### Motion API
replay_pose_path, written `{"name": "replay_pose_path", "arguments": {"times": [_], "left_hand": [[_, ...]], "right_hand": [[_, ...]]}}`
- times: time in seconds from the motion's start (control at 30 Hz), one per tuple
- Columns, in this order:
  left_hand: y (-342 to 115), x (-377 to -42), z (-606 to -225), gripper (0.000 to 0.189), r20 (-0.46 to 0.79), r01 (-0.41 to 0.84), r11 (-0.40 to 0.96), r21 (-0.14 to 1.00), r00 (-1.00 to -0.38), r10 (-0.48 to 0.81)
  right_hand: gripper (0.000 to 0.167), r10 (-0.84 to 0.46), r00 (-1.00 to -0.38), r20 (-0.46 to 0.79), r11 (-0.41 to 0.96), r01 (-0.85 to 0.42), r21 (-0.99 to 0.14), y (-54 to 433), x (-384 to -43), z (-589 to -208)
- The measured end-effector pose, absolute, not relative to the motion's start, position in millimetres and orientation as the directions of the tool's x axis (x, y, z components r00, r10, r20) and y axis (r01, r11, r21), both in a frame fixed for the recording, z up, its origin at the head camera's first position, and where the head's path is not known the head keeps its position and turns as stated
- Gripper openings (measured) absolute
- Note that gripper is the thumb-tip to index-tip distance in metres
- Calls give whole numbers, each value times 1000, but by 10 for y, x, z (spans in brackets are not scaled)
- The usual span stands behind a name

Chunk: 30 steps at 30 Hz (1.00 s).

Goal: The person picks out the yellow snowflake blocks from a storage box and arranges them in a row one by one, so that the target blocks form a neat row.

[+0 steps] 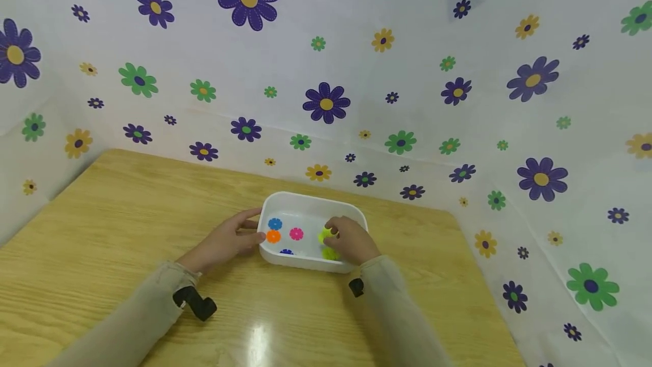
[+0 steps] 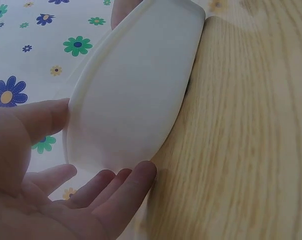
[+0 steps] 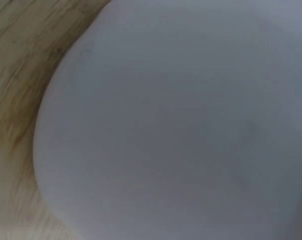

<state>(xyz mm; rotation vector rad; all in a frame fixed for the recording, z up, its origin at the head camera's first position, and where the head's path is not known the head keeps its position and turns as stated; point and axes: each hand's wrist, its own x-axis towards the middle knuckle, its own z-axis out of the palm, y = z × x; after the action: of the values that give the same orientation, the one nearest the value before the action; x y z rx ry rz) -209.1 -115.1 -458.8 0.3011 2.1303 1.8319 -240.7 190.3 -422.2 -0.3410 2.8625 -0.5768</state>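
Note:
My left hand (image 1: pixel 229 239) is at the left end of the white plastic tray (image 1: pixel 305 263). Thumb tip on the rim and fairly straight fingers against the outer end wall are plain in the left wrist view. Over the tray's right side, my right hand (image 1: pixel 354 240) has curled fingers and pinches a yellow snowflake disc (image 1: pixel 326 235); another yellow disc (image 1: pixel 330 254) lies just below it. Blue (image 1: pixel 275 223), orange (image 1: pixel 273 236), pink (image 1: pixel 296 234) and dark blue (image 1: pixel 287 252) snowflake discs lie apart from the hand. The right wrist view holds only the tray's blurred outer wall (image 3: pixel 166 120).
A wood-grain table (image 1: pixel 168 208) carries the tray near its back edge. White flower-printed sheeting (image 1: pixel 285 67) rises behind and on both sides. Dark wrist mounts (image 1: pixel 196 303) sit at both sleeves.

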Motion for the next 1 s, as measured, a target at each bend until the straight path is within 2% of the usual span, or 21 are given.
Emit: {"name": "replay_pose_path", "arguments": {"times": [0.17,0.37,0.53,0.77,1.0], "left_hand": [[-1130,-2088,-4648,71,-105,-54,148,988,-925,366],[-1125,-2091,-4682,72,-109,-60,144,988,-927,360],[-1131,-2089,-4666,72,-111,-62,148,987,-928,357],[-1126,-2094,-4637,71,-109,-61,145,987,-931,347],[-1147,-2092,-4622,70,-109,-66,132,989,-930,351]], "right_hand": [[31,-197,-964,-179,931,-126,-343,1849,-2425,-4312],[31,-197,-963,-183,937,-130,-323,1805,-2448,-4359],[20,-211,-964,-164,928,-144,-344,1803,-2506,-4427],[34,-131,-982,-135,945,-83,-318,1769,-2505,-4412],[29,-130,-976,-173,931,-60,-361,1759,-2506,-4387]]}}
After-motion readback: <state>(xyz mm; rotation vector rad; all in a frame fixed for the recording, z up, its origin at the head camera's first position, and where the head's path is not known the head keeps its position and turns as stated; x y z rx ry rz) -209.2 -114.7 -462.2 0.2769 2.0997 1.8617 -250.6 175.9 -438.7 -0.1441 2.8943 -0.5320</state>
